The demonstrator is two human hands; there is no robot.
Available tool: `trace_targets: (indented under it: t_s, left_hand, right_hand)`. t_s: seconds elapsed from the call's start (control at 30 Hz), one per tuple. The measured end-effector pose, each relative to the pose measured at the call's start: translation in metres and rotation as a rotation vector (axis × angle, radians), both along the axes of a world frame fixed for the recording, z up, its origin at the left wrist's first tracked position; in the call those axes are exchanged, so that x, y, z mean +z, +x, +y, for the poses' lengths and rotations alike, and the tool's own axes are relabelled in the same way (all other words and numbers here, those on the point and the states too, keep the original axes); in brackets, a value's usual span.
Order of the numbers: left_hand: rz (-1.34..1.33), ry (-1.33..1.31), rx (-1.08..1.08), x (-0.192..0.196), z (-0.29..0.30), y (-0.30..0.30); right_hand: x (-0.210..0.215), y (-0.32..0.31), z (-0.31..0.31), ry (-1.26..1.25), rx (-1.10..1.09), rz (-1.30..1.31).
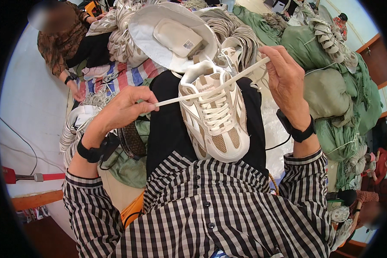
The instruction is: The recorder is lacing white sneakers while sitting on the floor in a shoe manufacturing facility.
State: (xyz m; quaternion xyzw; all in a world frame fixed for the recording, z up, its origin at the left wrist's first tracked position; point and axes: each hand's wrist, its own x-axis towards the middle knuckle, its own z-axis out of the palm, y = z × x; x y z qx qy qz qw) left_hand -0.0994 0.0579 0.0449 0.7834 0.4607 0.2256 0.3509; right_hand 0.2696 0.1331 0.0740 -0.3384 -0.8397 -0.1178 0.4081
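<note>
A cream and tan sneaker [228, 139] rests on my lap, its toe toward me and its laces threaded across the front. Above it, a flat cream shoelace [193, 95] is stretched between my two hands, slanting up to the right. My left hand [131, 103] pinches one end, left of the shoe. My right hand [284, 75] pinches the other end, higher up on the right. Part of a second sneaker [197, 144] shows beneath the left side of the first. Where the lace meets the eyelets is hard to make out.
Beyond my knees lies a white bucket hat-shaped container [144, 32] with a beige shoe part inside. Bundles of shoe uppers [221, 21] are stacked behind it. Green sacks [327, 92] fill the right side. A co-worker [58, 43] sits at the far left, beside a striped cloth [127, 77].
</note>
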Motion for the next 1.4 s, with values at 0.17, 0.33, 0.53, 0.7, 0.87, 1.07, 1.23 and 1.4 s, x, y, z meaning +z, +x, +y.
trace_targets:
  t_s: [0.17, 0.33, 0.53, 0.7, 0.87, 1.07, 1.23, 1.4]
  left_hand:
    - [-0.151, -0.445, 0.134, 0.014, -0.006, -0.002]
    - [-0.254, -0.39, 0.123, 0.018, -0.018, -0.011]
    - [-0.272, -0.284, 0.2, 0.025, -0.025, -0.027]
    - [0.285, 0.293, 0.235, -0.02, -0.035, -0.022]
    - [0.45, 0.578, 0.259, -0.066, -0.049, -0.032]
    - [0.716, 0.512, 0.465, -0.092, -0.058, -0.075]
    - [0.993, 0.441, 0.568, -0.1, -0.079, -0.124]
    - [1.059, 0.173, 0.646, -0.116, -0.096, -0.145]
  right_hand:
    - [-0.018, 0.025, 0.02, -0.093, -0.161, -0.137]
    - [-0.027, 0.07, 0.026, -0.375, -0.287, -0.024]
    - [-0.025, 0.111, 0.031, -0.579, -0.348, 0.079]
    - [-0.044, 0.152, 0.045, -0.476, -0.422, 0.079]
    - [-0.064, 0.192, 0.048, -0.533, -0.509, 0.213]
    - [-0.076, 0.222, 0.042, -0.554, -0.482, 0.265]
    - [-0.084, 0.235, 0.032, -0.545, -0.55, 0.253]
    - [-0.103, 0.238, 0.028, -0.572, -0.58, 0.32]
